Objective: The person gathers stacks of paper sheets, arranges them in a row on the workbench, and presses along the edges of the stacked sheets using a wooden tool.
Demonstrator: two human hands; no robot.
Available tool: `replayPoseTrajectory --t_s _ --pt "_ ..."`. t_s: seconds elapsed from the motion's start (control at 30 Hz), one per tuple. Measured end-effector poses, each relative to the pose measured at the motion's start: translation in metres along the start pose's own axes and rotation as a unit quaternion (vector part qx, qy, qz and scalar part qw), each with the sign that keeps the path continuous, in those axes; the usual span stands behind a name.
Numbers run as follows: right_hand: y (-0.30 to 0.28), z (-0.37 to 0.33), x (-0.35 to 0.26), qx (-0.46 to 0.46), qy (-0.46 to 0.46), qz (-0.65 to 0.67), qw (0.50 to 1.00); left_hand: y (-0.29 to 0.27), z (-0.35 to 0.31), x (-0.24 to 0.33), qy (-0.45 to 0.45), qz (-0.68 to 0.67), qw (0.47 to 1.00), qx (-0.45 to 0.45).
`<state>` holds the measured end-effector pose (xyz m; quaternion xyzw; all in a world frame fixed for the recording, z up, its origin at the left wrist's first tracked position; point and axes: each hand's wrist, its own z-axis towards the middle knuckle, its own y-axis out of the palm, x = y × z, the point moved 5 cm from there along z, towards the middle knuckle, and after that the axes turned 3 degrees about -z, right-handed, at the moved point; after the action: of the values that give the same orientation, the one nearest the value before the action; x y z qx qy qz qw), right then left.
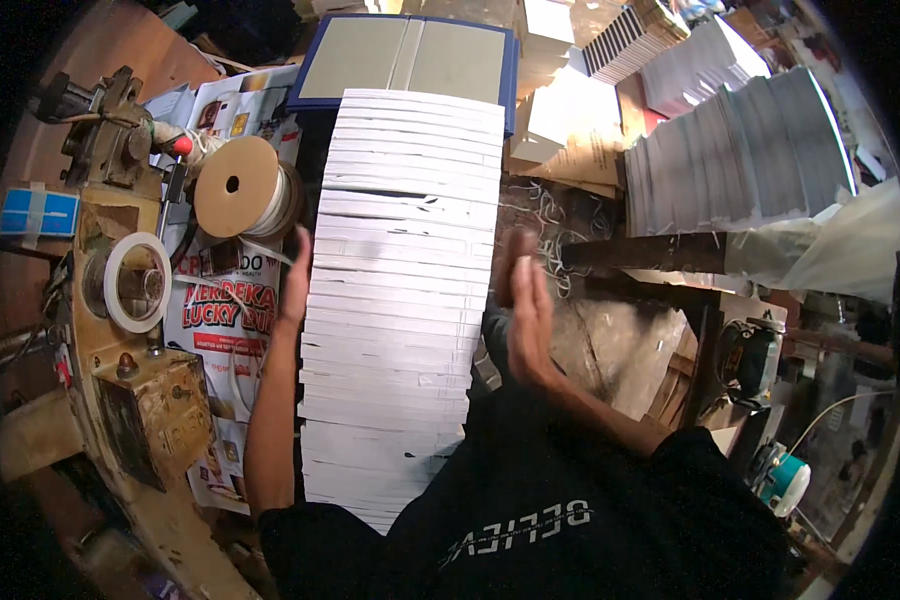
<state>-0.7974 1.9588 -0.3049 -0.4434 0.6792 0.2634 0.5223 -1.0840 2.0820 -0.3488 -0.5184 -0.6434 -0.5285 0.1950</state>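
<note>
A long row of white paper blocks (400, 300), packed face to face with their narrow edges up, runs away from my body. Along its left side lies my left hand (296, 280), fingers stretched out and flat, apparently touching the blocks. On the opposite side my right hand (530, 320) is held upright with fingers straight, a small gap between it and the row. Its fingertips are slightly blurred. Neither hand grips anything. Beyond the far end of the row sits an opened blue-edged book cover (408, 60) with grey boards inside.
Left of the row are a large spool (235, 186) of white ribbon, a white tape roll (137, 282) and a rusty metal machine (150, 415). Tall paper stacks (740, 150) stand at the right, beside a dark beam (650, 252). Loose white strips (545, 215) lie beyond my right hand.
</note>
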Motion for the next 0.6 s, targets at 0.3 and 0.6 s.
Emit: replayPoseTrajectory --t_s 0.3,0.6 --pt "0.001 -0.038 0.005 -0.040 0.050 0.037 0.997 -0.020 -0.019 -0.005 0.046 0.171 0.984 -0.016" --pt "0.008 -0.055 0.030 -0.087 0.065 0.053 0.993 -0.066 -0.019 -0.027 0.053 0.040 0.997 -0.044"
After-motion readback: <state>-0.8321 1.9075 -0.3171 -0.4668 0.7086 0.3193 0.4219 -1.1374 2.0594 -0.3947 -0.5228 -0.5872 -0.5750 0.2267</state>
